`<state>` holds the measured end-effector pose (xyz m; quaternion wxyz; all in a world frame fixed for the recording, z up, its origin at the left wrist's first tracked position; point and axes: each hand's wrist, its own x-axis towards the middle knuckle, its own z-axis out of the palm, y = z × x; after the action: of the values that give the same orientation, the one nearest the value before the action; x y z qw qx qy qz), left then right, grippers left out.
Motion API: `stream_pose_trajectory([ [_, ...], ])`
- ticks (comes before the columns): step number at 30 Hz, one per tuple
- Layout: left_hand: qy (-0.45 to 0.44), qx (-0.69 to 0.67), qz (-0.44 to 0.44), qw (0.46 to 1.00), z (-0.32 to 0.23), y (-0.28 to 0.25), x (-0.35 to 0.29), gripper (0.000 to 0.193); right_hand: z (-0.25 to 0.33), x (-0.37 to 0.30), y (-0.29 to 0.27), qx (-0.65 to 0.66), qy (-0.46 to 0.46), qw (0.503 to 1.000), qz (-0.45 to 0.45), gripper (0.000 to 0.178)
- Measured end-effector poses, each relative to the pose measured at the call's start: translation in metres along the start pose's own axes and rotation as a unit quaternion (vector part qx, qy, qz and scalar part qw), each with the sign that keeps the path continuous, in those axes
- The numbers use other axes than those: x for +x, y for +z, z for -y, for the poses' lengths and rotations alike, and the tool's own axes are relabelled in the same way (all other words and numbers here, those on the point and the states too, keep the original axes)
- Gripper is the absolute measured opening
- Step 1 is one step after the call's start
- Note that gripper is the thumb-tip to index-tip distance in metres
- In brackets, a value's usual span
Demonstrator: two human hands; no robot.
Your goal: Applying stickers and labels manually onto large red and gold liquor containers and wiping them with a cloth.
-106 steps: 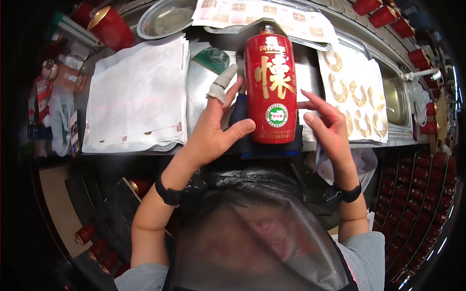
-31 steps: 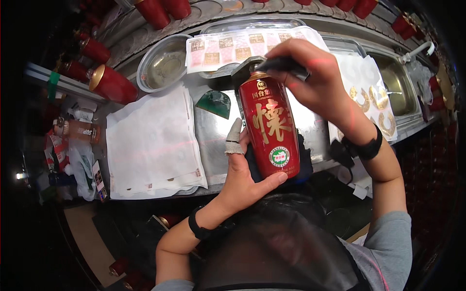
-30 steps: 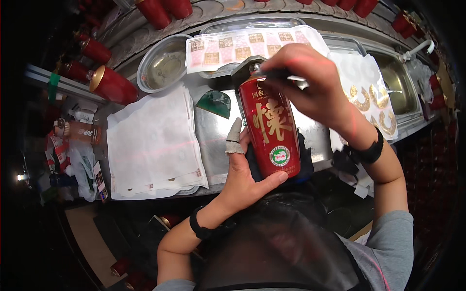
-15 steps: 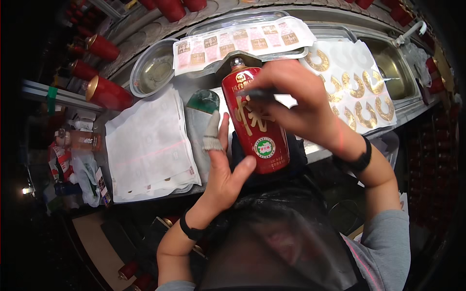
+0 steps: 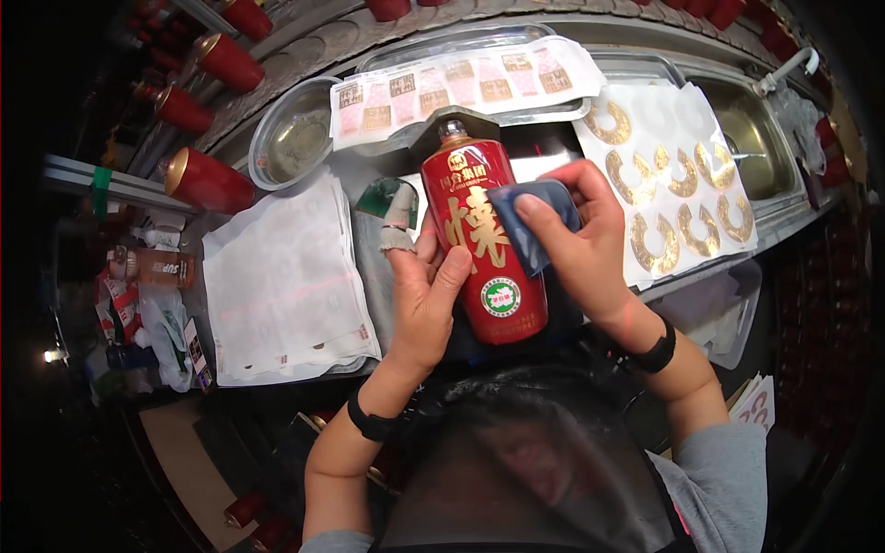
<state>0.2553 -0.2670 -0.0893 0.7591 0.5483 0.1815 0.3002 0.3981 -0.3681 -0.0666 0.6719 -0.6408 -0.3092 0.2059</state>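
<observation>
A red bottle (image 5: 498, 253) with gold characters and a round green-and-white emblem leans back in a dark angled stand, its neck pointing away from me. My left hand (image 5: 426, 309) grips its left side, thumb on the front face; one finger wears a pale fabric cover (image 5: 399, 226). In my right hand (image 5: 590, 253) is a flat, dark blue flexible scraper-like piece (image 5: 539, 221), pinched under the thumb. Its left edge lies over the bottle's right side, by the large gold character. A dark green flat piece (image 5: 376, 199) lies just beyond my left fingers.
White sheets (image 5: 277, 276) are stacked at left, beside a clear round bowl (image 5: 293, 138) of liquid. A sheet of gold horseshoe-shaped decals (image 5: 678, 175) lies at right, near a metal sink (image 5: 761, 152). Another decal sheet (image 5: 461, 83) spans the back. More red bottles (image 5: 207, 180) stand at left.
My right hand has come down and to the right from the bottle's upper front, and the blue piece now shows clearly. My left thumb has moved up along the bottle's side.
</observation>
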Motion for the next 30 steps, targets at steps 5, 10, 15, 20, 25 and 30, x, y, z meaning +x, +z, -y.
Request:
stream_pose_trajectory([
  [5, 0.000, -0.025, -0.002, 1.000, 0.003, 0.000, 0.001, 0.070, -0.013, 0.003, -0.024, 0.020, 0.092, 0.995, -0.021, 0.020],
  [10, 0.002, -0.040, -0.017, 0.999, -0.003, 0.006, 0.004, 0.066, 0.014, 0.014, 0.006, -0.011, -0.037, 0.999, 0.009, 0.022],
  [15, 0.029, -0.020, -0.020, 0.999, 0.010, 0.000, 0.008, 0.064, -0.010, 0.028, -0.023, -0.085, 0.035, 0.996, -0.022, 0.019],
  [20, 0.051, 0.050, -0.010, 0.997, 0.006, -0.010, -0.003, 0.062, 0.017, 0.030, 0.007, -0.040, -0.072, 0.997, 0.010, 0.020],
  [25, 0.135, 0.388, 0.064, 0.910, 0.011, -0.016, -0.015, 0.056, 0.010, 0.054, -0.002, -0.144, -0.060, 0.988, 0.014, 0.018],
  [30, 0.120, 0.352, 0.036, 0.927, 0.014, -0.027, -0.012, 0.059, 0.025, 0.055, 0.000, -0.154, -0.155, 0.975, 0.037, 0.018],
])
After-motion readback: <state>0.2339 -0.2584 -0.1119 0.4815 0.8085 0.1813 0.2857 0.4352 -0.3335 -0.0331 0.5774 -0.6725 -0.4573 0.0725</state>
